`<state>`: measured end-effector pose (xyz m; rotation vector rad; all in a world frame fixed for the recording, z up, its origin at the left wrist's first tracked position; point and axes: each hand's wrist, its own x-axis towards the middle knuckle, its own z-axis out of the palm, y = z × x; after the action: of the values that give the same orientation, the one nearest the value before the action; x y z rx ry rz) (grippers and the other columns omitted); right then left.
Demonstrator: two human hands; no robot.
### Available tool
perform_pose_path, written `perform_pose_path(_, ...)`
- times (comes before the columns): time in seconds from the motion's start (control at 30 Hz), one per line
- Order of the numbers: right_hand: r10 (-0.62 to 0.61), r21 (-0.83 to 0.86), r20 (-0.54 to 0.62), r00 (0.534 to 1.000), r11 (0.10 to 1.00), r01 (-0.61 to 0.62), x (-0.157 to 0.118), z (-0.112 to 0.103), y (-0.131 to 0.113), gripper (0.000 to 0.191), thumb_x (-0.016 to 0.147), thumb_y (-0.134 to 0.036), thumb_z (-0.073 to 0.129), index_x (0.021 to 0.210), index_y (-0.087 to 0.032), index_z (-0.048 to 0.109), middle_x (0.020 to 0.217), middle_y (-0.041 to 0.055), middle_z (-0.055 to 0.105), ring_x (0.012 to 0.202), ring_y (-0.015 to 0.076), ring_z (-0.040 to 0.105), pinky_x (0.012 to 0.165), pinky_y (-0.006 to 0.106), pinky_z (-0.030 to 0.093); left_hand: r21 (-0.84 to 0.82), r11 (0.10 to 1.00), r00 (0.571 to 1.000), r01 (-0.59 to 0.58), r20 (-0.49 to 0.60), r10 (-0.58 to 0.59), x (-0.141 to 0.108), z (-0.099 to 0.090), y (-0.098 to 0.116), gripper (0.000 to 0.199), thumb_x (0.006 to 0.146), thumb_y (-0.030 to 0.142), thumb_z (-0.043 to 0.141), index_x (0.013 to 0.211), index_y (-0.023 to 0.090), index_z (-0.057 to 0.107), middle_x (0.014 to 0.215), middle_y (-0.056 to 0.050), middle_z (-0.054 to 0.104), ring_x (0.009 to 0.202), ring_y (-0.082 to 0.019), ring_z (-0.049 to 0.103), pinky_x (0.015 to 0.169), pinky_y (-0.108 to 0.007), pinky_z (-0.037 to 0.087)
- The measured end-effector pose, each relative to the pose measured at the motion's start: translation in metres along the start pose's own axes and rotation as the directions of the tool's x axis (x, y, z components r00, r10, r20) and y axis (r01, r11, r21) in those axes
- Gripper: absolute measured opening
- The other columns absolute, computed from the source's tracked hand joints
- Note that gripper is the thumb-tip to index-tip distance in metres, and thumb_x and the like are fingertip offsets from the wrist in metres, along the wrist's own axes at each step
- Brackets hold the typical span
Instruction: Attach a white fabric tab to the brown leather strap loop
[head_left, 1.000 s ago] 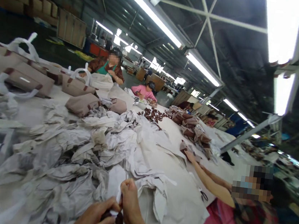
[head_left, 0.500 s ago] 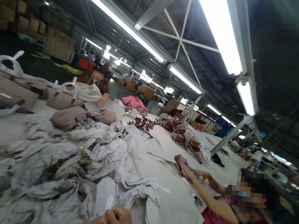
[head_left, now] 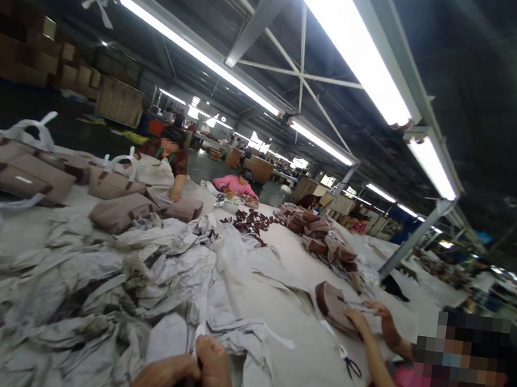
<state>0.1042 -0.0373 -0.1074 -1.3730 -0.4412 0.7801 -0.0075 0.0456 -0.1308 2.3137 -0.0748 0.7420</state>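
At the bottom edge my left hand and my right hand press together around a small dark piece with a white strap sticking up between the fingers. Most of the piece is hidden by my hands and the frame edge. Right in front of them lies a heap of crumpled white paper and white fabric on the big work table.
A person in pink at the right has both hands on a brown bag piece; scissors lie near them. Tan bags with white handles stand at the left. Brown pieces are piled further back, where two more people sit.
The view tilted up, then slightly back down; my hands sank to the bottom edge, still clasped on the piece. The neighbour drew the brown piece closer and holds it with both hands.
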Motion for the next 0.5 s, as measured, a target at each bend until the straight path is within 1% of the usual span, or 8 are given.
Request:
perform_pose_path(0.07,-0.053,-0.121,-0.078,0.996,0.992,0.043,0.009,-0.019,-0.001,0.048,0.063,-0.067,0.061,0.061,-0.022,0.044,0.059,-0.007,0.035,0.061,0.0101,0.03,0.063,0.033,0.025,0.073,0.993,0.995,-0.096,-0.007,0.097,0.02,0.012,0.004,0.006,0.092,0.023,0.052,0.087,0.026,0.053,0.08,0.004,0.07,0.069,-0.011,0.064,0.063,-0.018,0.045)
perform_pose_path(0.13,-0.084,-0.172,-0.11,0.99,0.983,0.064,0.018,-0.036,-0.005,0.049,0.066,-0.069,0.059,0.062,-0.021,0.046,0.06,-0.0063,0.037,0.062,0.0105,0.032,0.065,0.033,0.026,0.14,0.979,0.989,-0.146,0.001,0.147,0.037,0.022,0.007,0.009,0.094,0.023,0.048,0.085,0.025,0.05,0.076,0.004,0.067,0.066,-0.012,0.061,0.06,-0.021,0.042)
perform_pose_path(0.2,-0.057,-0.113,-0.093,0.994,0.993,0.047,0.025,-0.05,-0.012,0.05,0.065,-0.069,0.061,0.063,-0.022,0.044,0.06,-0.0072,0.035,0.062,0.0099,0.03,0.064,0.032,0.026,0.16,0.979,0.992,-0.13,0.025,0.127,0.051,0.03,0.008,0.009,0.094,0.022,0.047,0.087,0.025,0.05,0.077,0.004,0.067,0.068,-0.012,0.061,0.061,-0.022,0.042)
perform_pose_path(0.27,-0.005,0.026,-0.046,0.999,1.0,0.006,0.029,-0.061,-0.024,0.05,0.064,-0.067,0.065,0.065,-0.023,0.041,0.061,-0.0082,0.033,0.061,0.0092,0.028,0.062,0.031,0.026,0.166,0.983,0.996,-0.084,0.031,0.08,0.063,0.038,0.008,0.008,0.096,0.023,0.046,0.09,0.025,0.051,0.081,0.003,0.066,0.073,-0.012,0.062,0.066,-0.021,0.043)
perform_pose_path(0.33,0.042,0.155,-0.01,0.999,0.987,-0.04,0.033,-0.072,-0.035,0.05,0.061,-0.064,0.069,0.067,-0.022,0.042,0.061,-0.0084,0.035,0.061,0.0089,0.03,0.062,0.031,0.027,0.208,0.976,0.998,-0.062,0.019,0.059,0.074,0.047,0.009,0.009,0.098,0.024,0.044,0.092,0.025,0.051,0.082,0.003,0.066,0.076,-0.012,0.062,0.068,-0.021,0.043)
perform_pose_path(0.4,0.081,0.201,0.004,0.997,0.976,-0.081,0.038,-0.085,-0.042,0.051,0.059,-0.063,0.072,0.067,-0.021,0.045,0.061,-0.008,0.039,0.062,0.0088,0.033,0.063,0.03,0.03,0.295,0.952,0.996,-0.087,0.013,0.087,0.087,0.058,0.011,0.014,0.1,0.025,0.04,0.091,0.024,0.05,0.08,0.002,0.064,0.074,-0.012,0.06,0.065,-0.023,0.041)
perform_pose_path(0.5,0.119,0.171,0.012,0.993,0.978,-0.119,0.049,-0.106,-0.042,0.052,0.056,-0.063,0.075,0.066,-0.021,0.046,0.061,-0.008,0.04,0.062,0.0086,0.035,0.064,0.03,0.031,0.435,0.884,0.983,-0.171,0.015,0.183,0.107,0.074,0.016,0.027,0.102,0.028,0.03,0.083,0.024,0.048,0.073,0.002,0.062,0.064,-0.014,0.055,0.057,-0.028,0.035)
